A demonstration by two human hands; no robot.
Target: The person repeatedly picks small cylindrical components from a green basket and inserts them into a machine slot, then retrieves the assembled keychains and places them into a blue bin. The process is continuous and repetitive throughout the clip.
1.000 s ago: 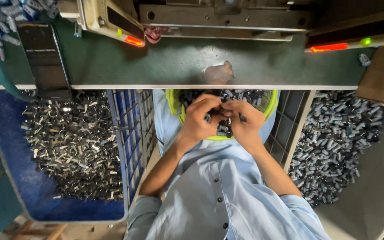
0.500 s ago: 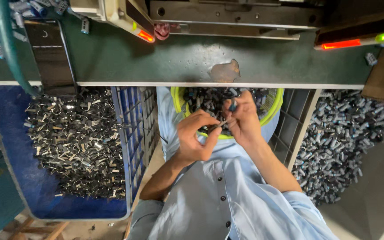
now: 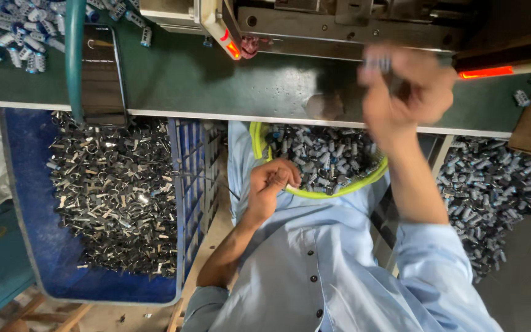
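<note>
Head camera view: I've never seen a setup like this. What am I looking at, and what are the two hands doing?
This is a single view from a camera worn on the person's head, looking down over their light blue shirt. There is no robot, only bare hands. The right hand is raised over the green workbench near the machine with red lights, pinching a small part that is too blurred to name. The left hand rests at the rim of a yellow-green bowl full of small grey parts on the lap. To the person's left, a blue crate holds dark metal pieces. To the right lies a heap of grey parts.
</note>
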